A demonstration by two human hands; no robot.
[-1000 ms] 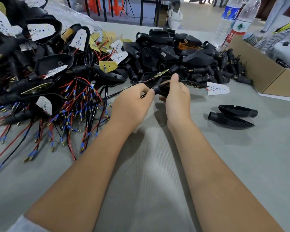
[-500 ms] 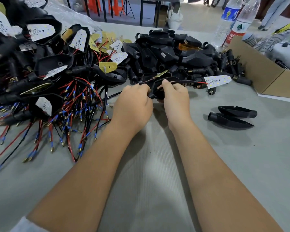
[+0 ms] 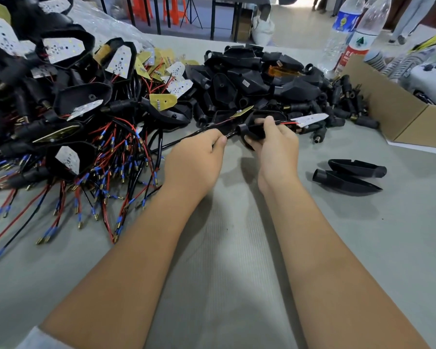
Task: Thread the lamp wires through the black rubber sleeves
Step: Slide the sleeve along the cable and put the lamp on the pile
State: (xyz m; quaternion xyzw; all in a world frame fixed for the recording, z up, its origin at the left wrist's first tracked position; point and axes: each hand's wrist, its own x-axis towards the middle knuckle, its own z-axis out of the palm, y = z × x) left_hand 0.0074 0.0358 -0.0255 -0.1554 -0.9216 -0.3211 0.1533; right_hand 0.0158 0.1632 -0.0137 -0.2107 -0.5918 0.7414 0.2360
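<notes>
mat (image 3: 224, 260) grey, ribbed, bare in front | left hand (image 3: 194, 162) pinched shut on black wire (image 3: 186, 140) | right hand (image 3: 275, 147) closed round matte black sleeve (image 3: 252, 131) (wire enters its round collar; white board (image 3: 310, 120) juts beyond) | two loose pointed shells (image 3: 347, 176) right, apart | tangled red-black leads (image 3: 106, 167) left | black pile (image 3: 257, 81) far | box (image 3: 398, 114) far right edge

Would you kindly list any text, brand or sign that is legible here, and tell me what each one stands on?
Red-labelled bottle: green tree emblem; white characters below it too blurred to read.
Blue-labelled bottle: printing too blurred to read.
Small white sticker on a black lamp housing: too small to read.
Nothing else legible.
</notes>
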